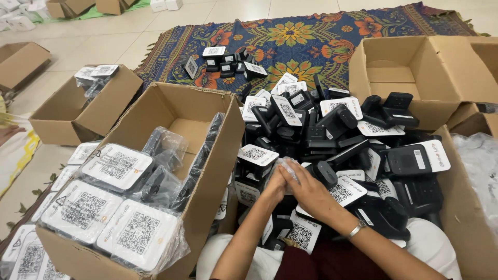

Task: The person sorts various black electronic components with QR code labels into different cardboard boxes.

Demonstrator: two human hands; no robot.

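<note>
My left hand and right hand are together at the near edge of the heap, both closed on a thin, crinkly clear plastic bag that bunches up between my fingers. I cannot tell whether anything sits inside it. The film looks very light, soft and slippery, so I judge it wants pinching at the open edge rather than gripping flat.

Just at 2 o'clock from my right hand lies a small black plastic device with rounded corners; it looks rigid, smooth and light, best taken by its two long sides. The pile of black devices with white code-printed faces spreads from 12 to 3 o'clock. At 9 o'clock stands an open brown cardboard box holding bagged units.
</note>
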